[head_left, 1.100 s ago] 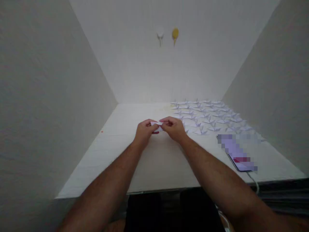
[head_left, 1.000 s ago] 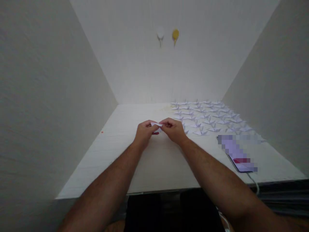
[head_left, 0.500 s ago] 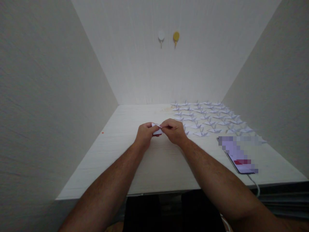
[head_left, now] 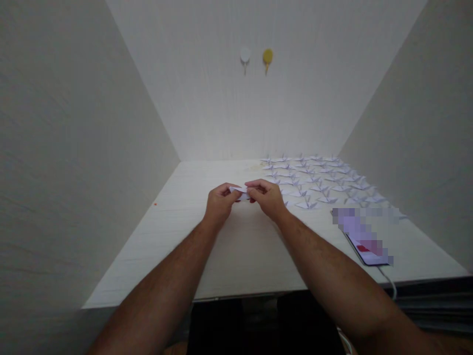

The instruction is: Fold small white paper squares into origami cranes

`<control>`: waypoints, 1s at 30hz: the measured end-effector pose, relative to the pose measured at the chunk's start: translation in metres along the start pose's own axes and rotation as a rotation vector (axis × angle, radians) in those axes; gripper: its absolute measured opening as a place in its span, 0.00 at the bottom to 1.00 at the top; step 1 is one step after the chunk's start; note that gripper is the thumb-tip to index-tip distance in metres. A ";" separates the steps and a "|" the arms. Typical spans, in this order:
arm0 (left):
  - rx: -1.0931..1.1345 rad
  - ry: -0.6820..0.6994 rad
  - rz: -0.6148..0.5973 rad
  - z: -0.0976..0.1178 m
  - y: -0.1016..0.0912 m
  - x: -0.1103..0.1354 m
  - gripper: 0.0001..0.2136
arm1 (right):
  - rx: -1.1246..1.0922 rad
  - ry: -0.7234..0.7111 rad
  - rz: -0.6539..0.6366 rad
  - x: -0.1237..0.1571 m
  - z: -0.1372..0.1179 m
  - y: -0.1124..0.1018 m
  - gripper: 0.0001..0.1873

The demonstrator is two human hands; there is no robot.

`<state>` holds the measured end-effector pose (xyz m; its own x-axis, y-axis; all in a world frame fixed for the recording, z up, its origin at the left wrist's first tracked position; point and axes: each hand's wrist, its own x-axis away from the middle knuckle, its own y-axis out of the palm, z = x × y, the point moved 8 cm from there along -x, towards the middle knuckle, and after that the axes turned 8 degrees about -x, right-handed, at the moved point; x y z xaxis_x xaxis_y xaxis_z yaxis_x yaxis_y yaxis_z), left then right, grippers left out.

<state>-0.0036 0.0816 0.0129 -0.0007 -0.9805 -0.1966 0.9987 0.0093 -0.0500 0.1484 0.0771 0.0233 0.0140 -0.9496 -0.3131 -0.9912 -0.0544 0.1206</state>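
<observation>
Above the middle of the white table (head_left: pixel 240 246), I am watching the left hand (head_left: pixel 220 199) pinching one end of a small folded white paper (head_left: pixel 239 190) between thumb and fingers, while the right hand (head_left: pixel 269 199) is gripping the other end, its index finger reaching along the far side. Half a second ago the right fingers were curling tightly at a corner; now they are opening out along the paper, which is showing me a narrower, more slanting face. I am reading that as both hands sharing the fold, with the piece being shaped in the air, not yet resting on the table; the finer creases are too small for me to make out. Just beyond the right hand, rows of folded paper birds (head_left: pixel 320 189) are spreading toward the far right corner. Nearer me, a partly blurred phone (head_left: pixel 364 244) is lying at a slant, its pale cable (head_left: pixel 392 285) trailing over the front edge. Farther out, a white hook (head_left: pixel 245 54) and a yellow hook (head_left: pixel 268 56) are hanging side by side on the back wall (head_left: pixel 207 98).
</observation>
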 end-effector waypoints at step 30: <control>0.063 0.011 -0.097 0.002 0.003 0.003 0.15 | -0.016 0.069 0.025 -0.003 0.002 -0.002 0.09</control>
<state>-0.0003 0.0787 0.0140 -0.0976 -0.9740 -0.2044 0.9951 -0.0981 -0.0079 0.1503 0.0802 0.0222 -0.0010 -0.9698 -0.2438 -0.9891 -0.0349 0.1431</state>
